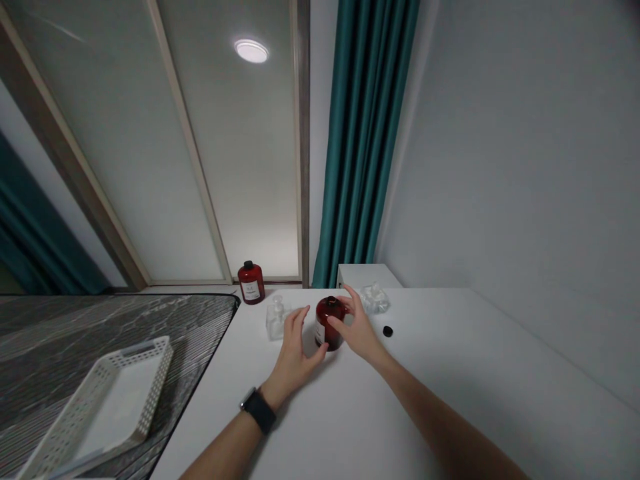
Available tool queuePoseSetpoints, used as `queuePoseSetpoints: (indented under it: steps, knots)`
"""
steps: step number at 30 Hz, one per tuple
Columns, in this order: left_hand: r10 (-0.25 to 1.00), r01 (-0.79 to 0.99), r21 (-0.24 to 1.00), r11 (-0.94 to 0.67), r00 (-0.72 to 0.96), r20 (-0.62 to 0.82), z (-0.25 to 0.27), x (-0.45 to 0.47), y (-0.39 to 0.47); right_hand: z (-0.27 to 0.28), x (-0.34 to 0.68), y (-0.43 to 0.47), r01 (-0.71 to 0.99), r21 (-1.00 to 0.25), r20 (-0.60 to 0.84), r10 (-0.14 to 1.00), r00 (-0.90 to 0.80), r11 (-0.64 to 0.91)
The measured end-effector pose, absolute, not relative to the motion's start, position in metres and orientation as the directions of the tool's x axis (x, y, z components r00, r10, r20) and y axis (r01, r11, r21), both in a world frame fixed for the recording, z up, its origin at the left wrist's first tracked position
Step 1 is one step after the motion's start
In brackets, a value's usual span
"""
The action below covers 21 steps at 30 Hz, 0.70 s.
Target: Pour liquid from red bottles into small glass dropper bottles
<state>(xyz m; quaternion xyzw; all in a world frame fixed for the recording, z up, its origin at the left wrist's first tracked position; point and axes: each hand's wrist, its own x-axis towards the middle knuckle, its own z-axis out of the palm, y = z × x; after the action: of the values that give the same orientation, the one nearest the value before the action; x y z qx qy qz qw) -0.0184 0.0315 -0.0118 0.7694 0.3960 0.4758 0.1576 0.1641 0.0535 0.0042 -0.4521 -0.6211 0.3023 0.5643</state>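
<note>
A dark red bottle (323, 312) with a white label stands upright on the white table, its neck uncapped. My right hand (357, 327) holds it from the right, the thumb across its front and the fingers at its far side. On the left, my left hand (296, 350) is open, fingers spread and curved, with the thumb tip close to the bottle's base; I cannot tell whether it touches. Just beyond that hand is a clear square glass bottle (275, 321). A black cap (388, 331) lies to the right of my right hand, near a crumpled clear plastic wrapper (376, 299).
Another red bottle (251, 285) with a black cap stands at the table's back left corner. A white perforated basket (159, 373) rests on the grey-patterned bed (200, 333) at the left. A white box (367, 275) sits behind the table (320, 427), beside the green curtain (357, 147).
</note>
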Motion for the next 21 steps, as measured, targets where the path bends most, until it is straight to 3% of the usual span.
queuePoseSetpoints:
  steps: [11,17,21]
  knots:
    - [0.767,0.329,0.698,-0.637,0.363,0.529,-0.01,-0.015,0.024,0.007,0.168,0.014,0.125,-0.913,0.364,0.914,-0.182,0.388]
    - [0.794,0.285,0.753,-0.593,0.363,0.488,-0.003,-0.012,0.017,0.006,0.175,0.01,0.14,-0.892,0.397,0.893,-0.21,0.429]
    - [0.819,0.293,0.78,-0.553,0.36,0.446,-0.002,-0.012,0.016,-0.001,0.196,0.011,0.238,-0.843,0.453,0.875,-0.17,0.483]
